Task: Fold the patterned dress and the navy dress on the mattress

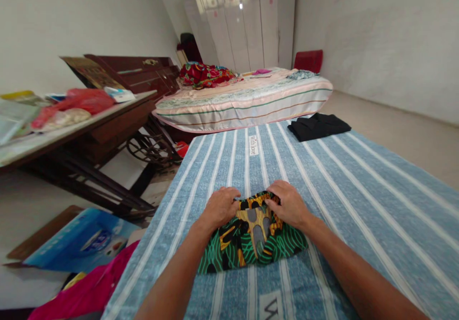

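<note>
A folded patterned garment (256, 234) in black, green and yellow lies on the blue-and-white striped cover (229, 167). Its far edge looks gathered, like an elastic waistband. At the far left corner of that edge, my left hand (221, 206) is closed on the cloth, with the thumb on the near side. My right hand (290, 205) grips the far right corner in the same way, fingers curled over the edge. Some fingertips of both hands are hidden. Farther off on the same cover sits a folded black garment (319, 127), apart from both hands.
A wooden sewing table (124, 106) with red plastic bags (84, 101) stands at left. Below are a blue box (89, 241) and pink cloth (89, 284). Beyond the cover is a bed (247, 102) with a red floral blanket (206, 75). A wardrobe (244, 28) stands behind.
</note>
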`<state>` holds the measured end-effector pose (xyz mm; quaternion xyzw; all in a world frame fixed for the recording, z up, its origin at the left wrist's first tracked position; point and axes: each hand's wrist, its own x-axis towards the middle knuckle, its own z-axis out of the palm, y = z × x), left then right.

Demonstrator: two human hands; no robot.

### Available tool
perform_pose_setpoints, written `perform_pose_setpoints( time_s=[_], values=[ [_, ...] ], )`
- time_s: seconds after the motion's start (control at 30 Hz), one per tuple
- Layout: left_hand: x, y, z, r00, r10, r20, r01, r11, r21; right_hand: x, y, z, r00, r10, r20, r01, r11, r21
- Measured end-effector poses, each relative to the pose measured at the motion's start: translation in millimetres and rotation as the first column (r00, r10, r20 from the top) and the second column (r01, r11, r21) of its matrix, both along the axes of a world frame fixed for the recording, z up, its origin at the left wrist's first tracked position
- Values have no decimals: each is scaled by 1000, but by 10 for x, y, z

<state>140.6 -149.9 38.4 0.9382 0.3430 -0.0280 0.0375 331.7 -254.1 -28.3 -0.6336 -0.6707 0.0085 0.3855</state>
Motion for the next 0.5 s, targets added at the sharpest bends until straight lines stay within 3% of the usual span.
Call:
perform_pose_setpoints(
  time_s=[0.27,0.5],
  values=[
    [136,36,87,994,6,-108,-11,999,-52,-40,23,-7,989,-134,63,143,976,-166],
    [91,121,41,998,42,-40,-51,968,-245,-74,43,-49,984,-169,54,174,976,-128]
  ],
)
